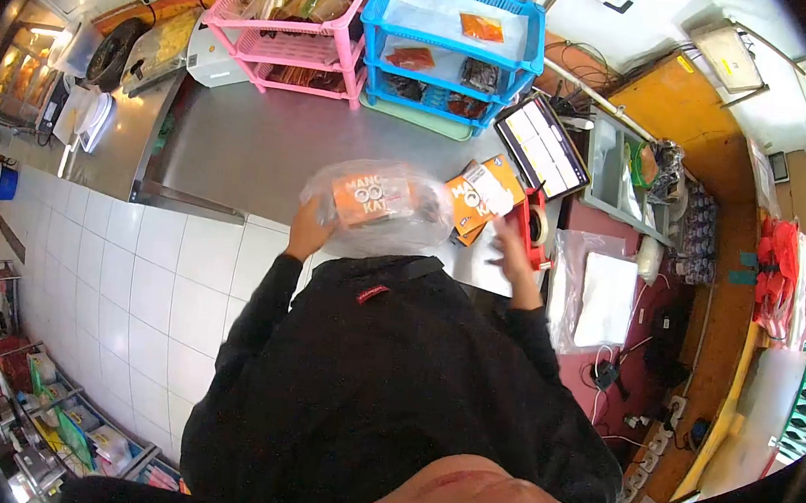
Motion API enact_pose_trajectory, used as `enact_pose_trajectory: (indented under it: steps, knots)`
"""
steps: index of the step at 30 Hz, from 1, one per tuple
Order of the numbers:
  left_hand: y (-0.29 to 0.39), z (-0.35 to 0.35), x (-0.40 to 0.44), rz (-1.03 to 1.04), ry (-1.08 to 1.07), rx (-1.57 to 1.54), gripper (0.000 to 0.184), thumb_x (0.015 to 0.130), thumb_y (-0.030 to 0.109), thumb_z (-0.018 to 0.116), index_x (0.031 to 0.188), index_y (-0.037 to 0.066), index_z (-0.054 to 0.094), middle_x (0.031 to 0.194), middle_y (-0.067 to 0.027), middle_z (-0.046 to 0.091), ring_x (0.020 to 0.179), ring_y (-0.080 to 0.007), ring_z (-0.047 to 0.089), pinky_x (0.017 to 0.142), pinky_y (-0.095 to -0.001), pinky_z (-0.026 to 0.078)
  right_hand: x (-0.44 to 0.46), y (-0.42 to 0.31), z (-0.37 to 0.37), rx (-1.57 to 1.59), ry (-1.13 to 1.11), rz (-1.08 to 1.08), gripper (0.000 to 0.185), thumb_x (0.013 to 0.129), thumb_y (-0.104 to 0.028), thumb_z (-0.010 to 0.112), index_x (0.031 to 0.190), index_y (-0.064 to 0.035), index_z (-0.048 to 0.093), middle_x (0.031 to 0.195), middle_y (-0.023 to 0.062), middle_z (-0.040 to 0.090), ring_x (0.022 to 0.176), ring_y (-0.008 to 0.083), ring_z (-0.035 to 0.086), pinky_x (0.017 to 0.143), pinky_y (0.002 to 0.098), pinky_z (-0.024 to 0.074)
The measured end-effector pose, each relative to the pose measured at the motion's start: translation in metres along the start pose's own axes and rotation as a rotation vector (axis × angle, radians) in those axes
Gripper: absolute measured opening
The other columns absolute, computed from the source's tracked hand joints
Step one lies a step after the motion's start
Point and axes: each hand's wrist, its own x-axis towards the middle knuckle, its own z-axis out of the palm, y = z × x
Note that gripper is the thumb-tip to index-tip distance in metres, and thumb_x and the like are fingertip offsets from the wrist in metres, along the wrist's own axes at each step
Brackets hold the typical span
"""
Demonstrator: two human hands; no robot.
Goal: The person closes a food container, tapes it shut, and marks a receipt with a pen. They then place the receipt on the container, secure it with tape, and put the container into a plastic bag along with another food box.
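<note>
A clear plastic bag (430, 227) with an orange printed box (359, 199) inside rests at the front edge of the steel counter. My left hand (310, 230) is closed on the bag's left side. My right hand (516, 258) is off the bag, fingers apart and slightly blurred, beside a red tape dispenser (533, 227). Nothing shows in that hand. Between the bag and the dispenser lie more orange boxes (472, 221) with a white slip of paper (496, 191) on top.
Behind the counter's work surface (249, 135) stand a pink tiered rack (292, 47) and a blue tiered rack (451, 57) holding packets. A tablet screen (544, 144) leans at the right. White sheets (605, 300) and cables lie farther right. Tiled floor (158, 276) is at lower left.
</note>
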Motion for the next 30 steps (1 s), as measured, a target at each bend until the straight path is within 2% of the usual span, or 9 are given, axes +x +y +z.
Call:
enact_pose_trajectory:
  steps: [1, 4, 7, 12, 16, 18, 19, 24, 30]
  knots:
    - [0.003, -0.002, -0.011, -0.075, 0.108, -0.025, 0.078, 0.067, 0.013, 0.071, 0.136, 0.006, 0.035, 0.115, -0.0211, 0.056, 0.108, -0.0374, 0.052, 0.089, -0.043, 0.043, 0.031, 0.039, 0.007, 0.159, -0.1, 0.118, 0.106, 0.071, -0.064, 0.063, 0.145, -0.0219, 0.001, 0.149, 0.0191, 0.009, 0.129, 0.0508, 0.022, 0.089, 0.0702, 0.0284]
    - [0.015, -0.016, -0.017, -0.226, 0.153, -0.149, 0.08, 0.067, 0.012, 0.07, 0.138, 0.007, 0.033, 0.126, -0.0207, 0.05, 0.116, -0.0368, 0.049, 0.096, -0.0404, 0.04, 0.035, 0.031, 0.058, 0.287, -0.138, 0.122, 0.089, 0.075, -0.064, 0.059, 0.141, -0.0152, 0.025, 0.139, 0.0219, 0.032, 0.124, 0.0405, 0.034, 0.089, 0.0623, 0.0345]
    - [0.017, -0.018, -0.007, -0.218, 0.077, -0.162, 0.079, 0.068, 0.012, 0.07, 0.138, 0.008, 0.034, 0.127, -0.0228, 0.049, 0.114, -0.0386, 0.049, 0.094, -0.0415, 0.041, 0.067, 0.018, 0.086, 0.603, -0.274, 0.069, 0.051, 0.086, -0.055, 0.049, 0.121, -0.0174, 0.052, 0.111, 0.0059, 0.061, 0.103, 0.0238, 0.056, 0.086, 0.0536, 0.041]
    - [0.043, -0.022, 0.026, -0.144, -0.092, -0.11, 0.07, 0.071, 0.01, 0.067, 0.136, 0.011, 0.039, 0.127, -0.0185, 0.051, 0.114, -0.0359, 0.05, 0.096, -0.0393, 0.041, 0.12, 0.016, 0.095, 0.838, -0.637, 0.069, 0.042, 0.096, -0.036, 0.038, 0.123, -0.0063, 0.05, 0.108, 0.0088, 0.06, 0.098, 0.0255, 0.059, 0.081, 0.0432, 0.0505]
    - [0.057, -0.016, 0.044, -0.161, -0.09, -0.21, 0.068, 0.07, 0.015, 0.071, 0.132, 0.015, 0.044, 0.119, -0.0227, 0.053, 0.113, -0.0401, 0.049, 0.09, -0.0429, 0.043, 0.079, -0.004, 0.083, 0.672, -0.463, -0.161, 0.046, 0.095, -0.04, 0.04, 0.124, -0.0051, 0.05, 0.108, 0.0127, 0.059, 0.086, 0.0266, 0.061, 0.073, 0.0431, 0.0532]
    - [0.07, -0.01, 0.046, -0.115, -0.041, -0.24, 0.071, 0.068, 0.017, 0.074, 0.132, 0.014, 0.044, 0.122, -0.0222, 0.051, 0.116, -0.0387, 0.047, 0.094, -0.0427, 0.041, 0.067, -0.003, 0.059, -0.042, -0.458, -0.674, 0.043, 0.096, -0.032, 0.038, 0.131, -0.0081, 0.043, 0.123, 0.014, 0.053, 0.101, 0.0316, 0.058, 0.083, 0.0498, 0.0513]
    - [0.073, -0.002, 0.046, -0.114, -0.04, -0.248, 0.071, 0.068, 0.017, 0.074, 0.132, 0.014, 0.044, 0.122, -0.0222, 0.051, 0.116, -0.0387, 0.047, 0.094, -0.0427, 0.041, 0.04, -0.024, 0.051, 0.485, -0.411, -0.064, 0.044, 0.096, -0.034, 0.037, 0.132, -0.0084, 0.043, 0.123, 0.0136, 0.054, 0.101, 0.0297, 0.058, 0.086, 0.0449, 0.0506]
    - [0.096, 0.017, 0.05, 0.048, -0.252, -0.34, 0.079, 0.065, 0.02, 0.077, 0.135, 0.015, 0.04, 0.128, -0.0196, 0.048, 0.117, -0.0366, 0.046, 0.097, -0.0414, 0.039, 0.004, -0.03, 0.013, 0.497, -0.331, -0.24, 0.046, 0.095, -0.039, 0.04, 0.128, -0.0067, 0.045, 0.117, 0.0129, 0.057, 0.096, 0.0255, 0.06, 0.081, 0.0387, 0.051]
    - [0.105, 0.067, 0.068, 0.198, -0.52, -0.409, 0.081, 0.065, 0.018, 0.077, 0.135, 0.015, 0.038, 0.129, -0.0146, 0.048, 0.117, -0.0364, 0.046, 0.099, -0.0387, 0.038, 0.02, -0.021, -0.036, 0.34, 0.382, -0.52, 0.029, 0.093, -0.029, 0.051, 0.101, -0.0024, 0.06, 0.09, 0.0026, 0.061, 0.08, 0.012, 0.055, 0.073, 0.0263, 0.0443]
